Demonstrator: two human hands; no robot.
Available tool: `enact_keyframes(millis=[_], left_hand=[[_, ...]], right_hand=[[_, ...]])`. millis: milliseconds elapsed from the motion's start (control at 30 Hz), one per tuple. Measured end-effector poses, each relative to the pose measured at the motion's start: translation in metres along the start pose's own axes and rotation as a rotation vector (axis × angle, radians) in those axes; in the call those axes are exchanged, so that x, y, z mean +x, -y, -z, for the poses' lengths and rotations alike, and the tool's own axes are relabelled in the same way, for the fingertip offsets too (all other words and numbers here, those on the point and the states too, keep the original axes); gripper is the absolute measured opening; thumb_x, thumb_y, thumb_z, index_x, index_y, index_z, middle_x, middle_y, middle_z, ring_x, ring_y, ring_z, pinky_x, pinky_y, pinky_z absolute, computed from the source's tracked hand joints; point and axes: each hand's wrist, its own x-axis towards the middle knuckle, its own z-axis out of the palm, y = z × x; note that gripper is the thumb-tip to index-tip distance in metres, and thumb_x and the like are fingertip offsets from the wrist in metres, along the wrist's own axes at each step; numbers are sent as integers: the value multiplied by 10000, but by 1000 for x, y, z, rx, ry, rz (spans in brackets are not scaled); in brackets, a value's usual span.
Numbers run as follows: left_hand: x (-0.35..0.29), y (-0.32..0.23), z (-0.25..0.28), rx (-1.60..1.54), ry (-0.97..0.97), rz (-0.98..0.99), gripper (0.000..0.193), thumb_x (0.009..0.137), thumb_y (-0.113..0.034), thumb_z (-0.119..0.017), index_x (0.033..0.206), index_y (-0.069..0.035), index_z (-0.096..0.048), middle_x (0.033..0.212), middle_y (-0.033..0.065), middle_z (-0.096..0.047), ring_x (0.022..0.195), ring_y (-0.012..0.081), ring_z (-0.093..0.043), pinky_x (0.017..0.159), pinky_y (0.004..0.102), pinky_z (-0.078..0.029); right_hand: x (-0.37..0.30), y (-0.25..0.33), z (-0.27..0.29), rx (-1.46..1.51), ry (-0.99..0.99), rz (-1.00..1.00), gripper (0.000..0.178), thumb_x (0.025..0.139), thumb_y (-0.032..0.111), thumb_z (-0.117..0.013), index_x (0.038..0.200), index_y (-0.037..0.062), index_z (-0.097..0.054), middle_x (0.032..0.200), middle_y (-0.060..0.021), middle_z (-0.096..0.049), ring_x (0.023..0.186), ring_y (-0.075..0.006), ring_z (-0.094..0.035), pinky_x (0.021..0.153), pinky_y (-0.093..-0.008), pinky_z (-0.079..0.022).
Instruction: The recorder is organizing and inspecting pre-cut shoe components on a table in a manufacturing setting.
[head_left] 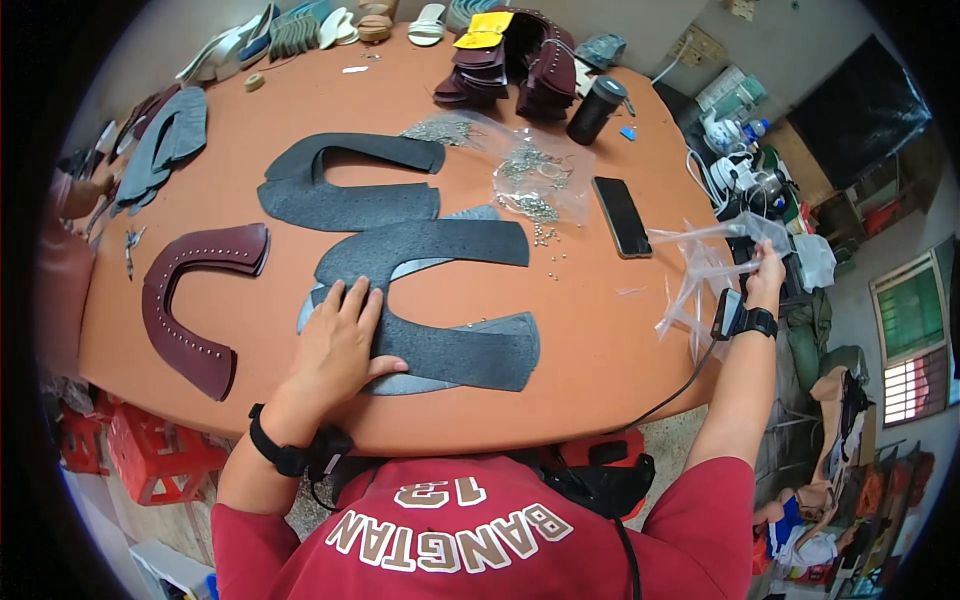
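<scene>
My left hand (pixel 345 340) lies flat, fingers spread, on the curved end of a dark grey U-shaped shoe-upper piece (pixel 455 355). Lighter grey layers stick out from under that piece. At the table's right edge my right hand (pixel 768 268) is closed on crumpled clear plastic (pixel 700 270), which trails down over the tabletop. Just beyond the left hand lies another dark grey U-shaped stack (pixel 350 205). To its left rests a maroon U-shaped upper (pixel 165 290) with a row of small studs along its curve.
Bags of silver studs (pixel 535 170) lie mid-table, some studs loose. A black phone (pixel 622 217) and black tumbler (pixel 597 110) stand to their right. Maroon uppers (pixel 520 65) are stacked at the back. A person's arm (pixel 80 195) shows at far left, near red stools (pixel 165 450).
</scene>
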Motion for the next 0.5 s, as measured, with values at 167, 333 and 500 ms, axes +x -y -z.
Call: enact_keyframes(millis=[167,333,500], left_hand=[[-2,-4,6,20,16,52,870,693,-557,-679,1302,22,-451,1357,207,-434,1237,409,-405,1019,438,-374],[-15,3,9,68,-9,32,829,675,-537,-695,1269,3,-487,1288,171,-491,1196,335,-456,979,417,-400],[-22,3,20,92,14,1,807,640,-496,-734,1254,-23,-511,1186,127,-535,1152,281,-488,935,396,-403]], right_hand=[[-13,-32,46,-440,144,-279,542,815,393,-690,1171,12,-544,1077,-132,-600,922,-261,-609,740,-468,-501],[-24,-24,64,-964,197,73,604,763,544,-684,820,-55,-636,668,-135,-599,589,-232,-601,497,-362,-454],[19,-21,88,-951,315,-36,374,778,345,-724,660,6,-621,526,-66,-543,404,-166,-481,391,-310,-352]])
